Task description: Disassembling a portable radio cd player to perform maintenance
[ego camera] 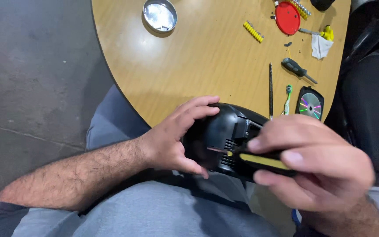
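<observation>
Gripping the black device [224,136] at the counter [207,57] edge, the left hand [176,140] is bracing it, fingers curled around; the right hand [312,162] is pinching a yellow-handled screwdriver [259,161]; keeping it square in the screw seems wise.

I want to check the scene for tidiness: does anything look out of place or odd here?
Only small things: a crumpled white cloth lies near the table's right edge, with dark specks scattered beside the red disc. The black device in both hands shows no visible damage.
</observation>
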